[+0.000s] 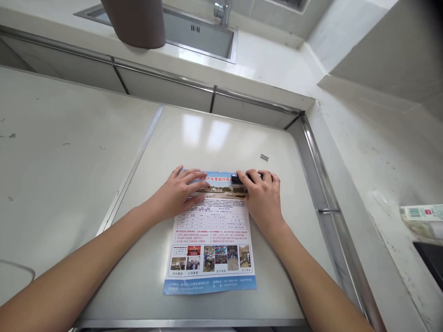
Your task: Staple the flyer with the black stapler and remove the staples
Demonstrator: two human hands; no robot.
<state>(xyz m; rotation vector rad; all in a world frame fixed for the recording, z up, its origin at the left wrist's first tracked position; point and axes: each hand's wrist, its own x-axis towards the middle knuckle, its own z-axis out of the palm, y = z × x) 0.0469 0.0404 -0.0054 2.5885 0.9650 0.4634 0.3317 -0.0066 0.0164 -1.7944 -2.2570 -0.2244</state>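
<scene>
A printed flyer (211,221) with blue bands at top and bottom, red lettering and small photos lies flat on the table. My left hand (187,186) rests on its upper left part, with the fingers stretched out over the paper. At the upper right corner my right hand (261,191) is closed over a small black stapler (236,178). Only the stapler's left end and bits between my fingers show; the rest is under the hand. Beyond my right hand lie short strips of staples (264,157).
The white table (138,267) has a metal trim and a seam to the left. Behind it are a counter (263,69), a sink (197,34) with a faucet (223,11), and a brown container (138,23). A ledge (374,184) at right holds a packet (422,213).
</scene>
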